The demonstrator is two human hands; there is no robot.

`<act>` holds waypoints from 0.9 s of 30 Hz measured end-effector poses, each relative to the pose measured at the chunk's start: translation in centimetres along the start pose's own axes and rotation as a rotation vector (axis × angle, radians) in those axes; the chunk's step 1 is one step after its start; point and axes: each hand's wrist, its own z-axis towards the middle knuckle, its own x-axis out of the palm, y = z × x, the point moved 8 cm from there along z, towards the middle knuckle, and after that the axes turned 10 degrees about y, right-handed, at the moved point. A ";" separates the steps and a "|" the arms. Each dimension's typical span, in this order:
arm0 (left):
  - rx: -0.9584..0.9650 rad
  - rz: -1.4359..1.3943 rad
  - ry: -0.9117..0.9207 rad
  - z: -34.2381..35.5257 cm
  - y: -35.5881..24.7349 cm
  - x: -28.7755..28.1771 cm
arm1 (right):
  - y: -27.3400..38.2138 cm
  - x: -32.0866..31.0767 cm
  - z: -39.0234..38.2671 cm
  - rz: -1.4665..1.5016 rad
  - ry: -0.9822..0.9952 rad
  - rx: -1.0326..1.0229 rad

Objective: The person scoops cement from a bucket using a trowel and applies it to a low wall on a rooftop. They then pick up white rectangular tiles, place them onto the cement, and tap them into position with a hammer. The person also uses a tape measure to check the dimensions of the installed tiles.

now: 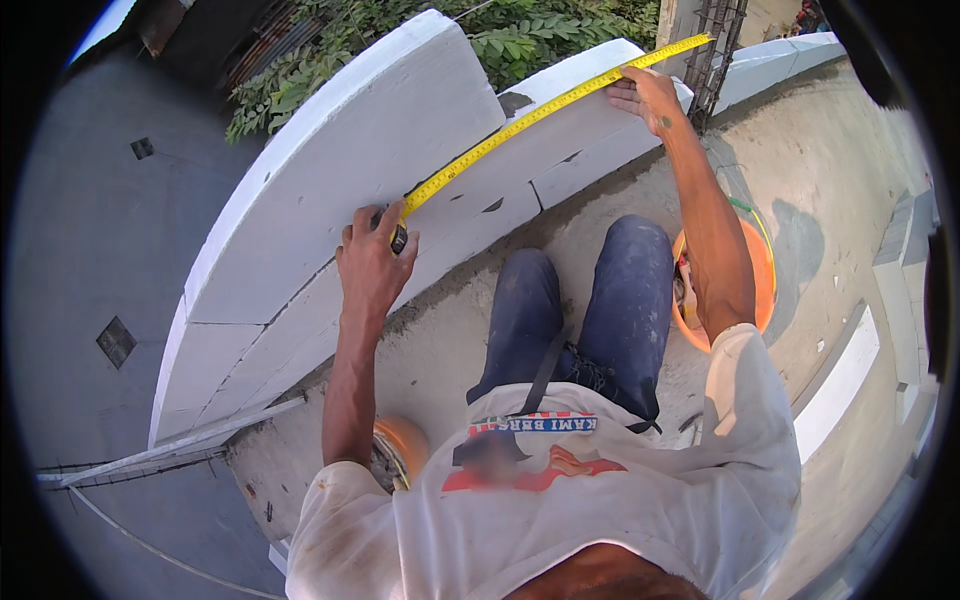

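A tape measure is pulled out along the low wall of white blocks (470,232). My left hand (372,262) is closed round its black and yellow case (399,239), against the wall face. From there the yellow blade (530,119) runs up to the right, over the step beside the raised block (345,165) and across the lower far block (582,82). My right hand (645,98) grips the blade near its far end, thumb at its edge and fingers by the block face. The blade's tip reaches in front of a steel rebar column (712,60).
An orange bucket (757,262) stands under my right forearm, another orange bucket (405,437) by my left elbow. A loose white block (840,380) lies on the concrete floor (800,160) at right. Green leaves (540,40) grow behind the wall; a metal bar (185,440) sticks out at left.
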 end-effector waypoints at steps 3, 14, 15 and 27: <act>0.018 0.024 -0.032 -0.1 -0.6 -0.6 | -0.1 -0.5 0.4 0.015 0.003 -0.001; 0.011 -0.001 -0.030 0.2 -0.7 -0.8 | 0.3 -0.7 0.5 -0.034 -0.004 -0.011; 0.016 -0.004 -0.036 0.2 -0.7 -0.9 | 0.3 -0.8 0.6 -0.037 -0.009 -0.008; 0.010 -0.028 -0.035 0.8 -1.3 -0.8 | 1.2 -1.8 -0.4 -0.157 -0.034 0.009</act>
